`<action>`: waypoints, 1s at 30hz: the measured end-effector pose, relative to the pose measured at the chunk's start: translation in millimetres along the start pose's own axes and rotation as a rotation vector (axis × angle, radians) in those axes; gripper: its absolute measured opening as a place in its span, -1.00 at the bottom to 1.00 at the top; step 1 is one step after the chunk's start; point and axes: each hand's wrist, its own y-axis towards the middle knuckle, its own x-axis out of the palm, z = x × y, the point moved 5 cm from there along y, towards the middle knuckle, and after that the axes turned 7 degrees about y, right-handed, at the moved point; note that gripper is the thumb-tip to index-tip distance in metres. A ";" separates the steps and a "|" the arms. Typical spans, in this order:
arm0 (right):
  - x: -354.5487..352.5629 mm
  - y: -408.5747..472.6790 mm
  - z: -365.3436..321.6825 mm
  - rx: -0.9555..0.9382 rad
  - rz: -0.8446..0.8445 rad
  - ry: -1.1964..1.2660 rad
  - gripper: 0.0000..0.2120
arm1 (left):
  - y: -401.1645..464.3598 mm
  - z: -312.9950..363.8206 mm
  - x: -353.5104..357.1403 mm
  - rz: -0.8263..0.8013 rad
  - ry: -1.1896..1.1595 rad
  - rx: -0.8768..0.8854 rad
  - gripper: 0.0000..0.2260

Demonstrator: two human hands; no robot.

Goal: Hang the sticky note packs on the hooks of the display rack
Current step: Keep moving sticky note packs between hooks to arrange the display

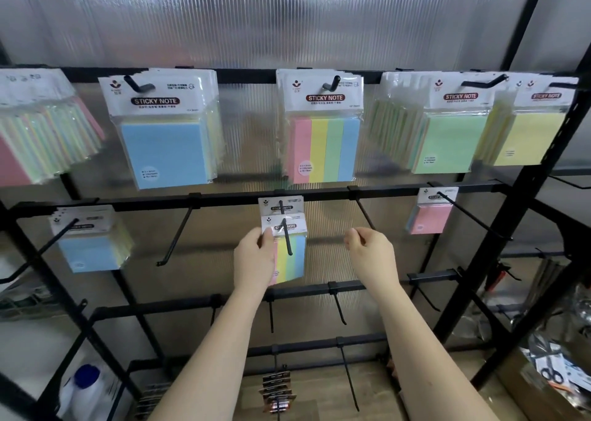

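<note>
Striped four-colour sticky note pack [289, 254], threaded on the middle-row hook [287, 235] in front of another pack [280, 205]; left hand [254, 262] pinches its left edge, likely to slide it back along the prong. Right hand [371, 254] hovers just beside, fingers loosely curled, holding nothing (apparently free for the next item).

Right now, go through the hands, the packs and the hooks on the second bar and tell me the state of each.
Left hand: holds the striped pack by its left edge.
Right hand: holds nothing, fingers loosely curled.
Striped pack: threaded on the middle hook, near its tip.
Rear pack: hung on that hook, at the bar.
Blue packs: hung on the left hook.
Pink packs: hung on the right hook.
Hook left of middle: bare.
Hook by right hand: bare.
</note>
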 end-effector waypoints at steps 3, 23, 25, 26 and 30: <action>10.3 8.1 7.6 0.052 -0.029 -0.001 -0.67 | -12.4 4.6 -10.2 0.001 0.019 0.039 -0.66; 98.7 51.9 -10.1 0.138 -0.196 0.052 -0.64 | -52.3 27.8 -80.0 0.003 0.328 0.281 -0.66; 98.8 51.7 -10.0 0.191 -0.131 0.135 -0.65 | -51.3 25.3 -88.7 0.029 0.335 0.267 -0.66; 99.2 51.3 -9.7 0.208 -0.098 0.166 -0.66 | -50.7 23.9 -92.1 0.039 0.338 0.263 -0.66; 100.2 46.7 -8.4 0.240 0.012 0.211 -0.72 | -49.4 18.3 -102.1 0.068 0.324 0.230 -0.66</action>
